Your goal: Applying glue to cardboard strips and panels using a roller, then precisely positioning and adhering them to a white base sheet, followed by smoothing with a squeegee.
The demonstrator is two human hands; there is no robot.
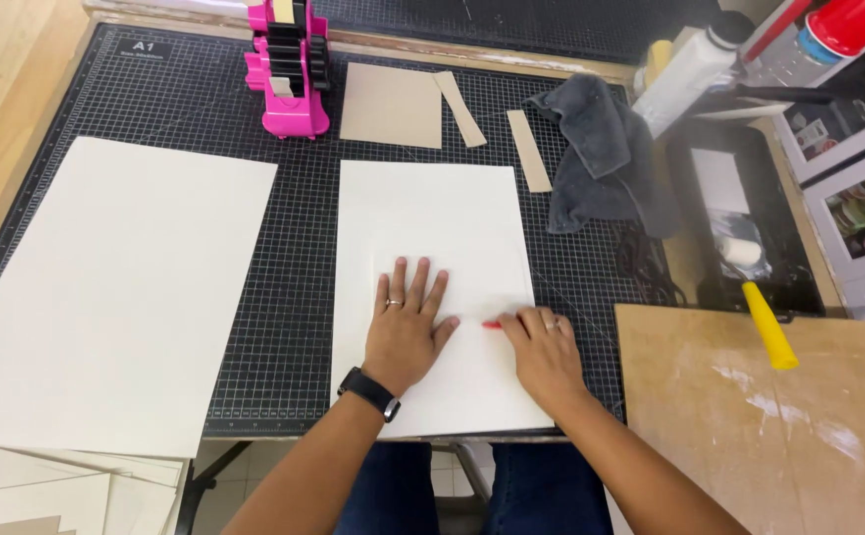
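Note:
My left hand (407, 322) lies flat, fingers spread, on a smaller cream sheet that rests on a larger cream sheet (432, 213) in the middle of the black gridded cutting mat (304, 297). It wears a ring and a black wrist band. Just to its right, my right hand (543, 349) is closed on a small red tool (492, 324), whose tip touches the paper near the smaller sheet's right edge. Most of the tool is hidden inside the fingers.
A big cream sheet (115, 287) lies on the mat's left. At the back stand a pink tape dispenser (289, 64), brown card pieces (393, 104) and a grey cloth (601, 154). A wooden board (769, 426) with a yellow-handled tool (769, 327) sits right.

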